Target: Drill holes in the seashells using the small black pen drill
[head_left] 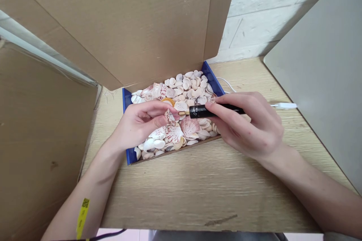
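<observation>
My left hand (144, 122) pinches a small seashell (170, 117) between thumb and fingers, above the shallow blue box (128, 154). Gripped like a pen, a black mini drill (202, 111) with a brass-coloured tip lies in my right hand (249, 124). Its tip points left at the shell and is close to it; whether they touch I cannot tell. Beneath both hands, seashells (189, 127) fill the box, white, pink and reddish, some ribbed like scallops. An orange shell (169, 101) shows just behind my left fingers.
A tall cardboard panel (141, 26) stands at the back of the box, and more cardboard (39, 120) is on the left. A grey board (319, 56) rises at right. A white cable plug (285, 105) lies on the wooden table (181, 192), right of my hand.
</observation>
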